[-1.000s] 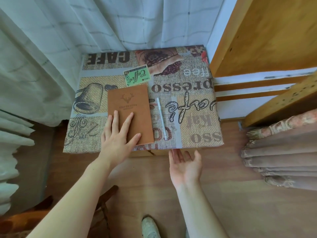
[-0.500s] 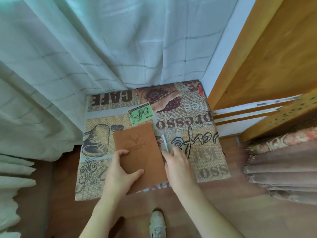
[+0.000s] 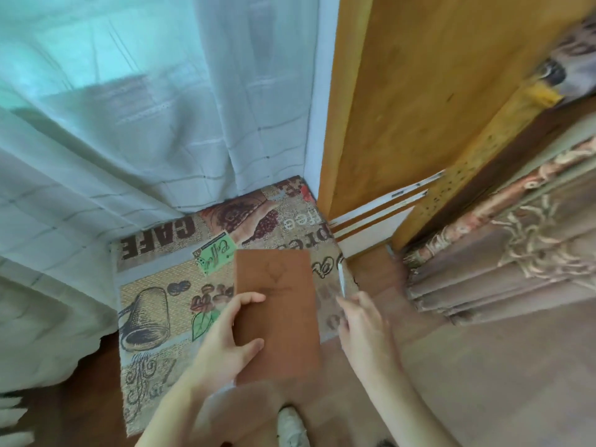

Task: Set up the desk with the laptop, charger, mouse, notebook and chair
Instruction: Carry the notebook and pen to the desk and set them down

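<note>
A brown notebook (image 3: 279,308) with a deer emblem is lifted off the low table (image 3: 154,285), which has a coffee-print cloth. My left hand (image 3: 225,337) grips the notebook's left edge, thumb on the cover. My right hand (image 3: 362,327) holds a white pen (image 3: 341,280) by its lower end, the pen pointing up and away above the table's right edge. No laptop, charger, mouse or chair is in view.
A sheer white curtain (image 3: 129,140) hangs behind and left of the table. A wooden panel (image 3: 403,108) stands at the right, with a folded patterned drape (image 3: 516,253) beside it. My shoe (image 3: 292,427) rests on the brown floor.
My left hand closed on the notebook and raised it off the table. My right hand picked up the pen beside it. The view tilted upward toward the curtain.
</note>
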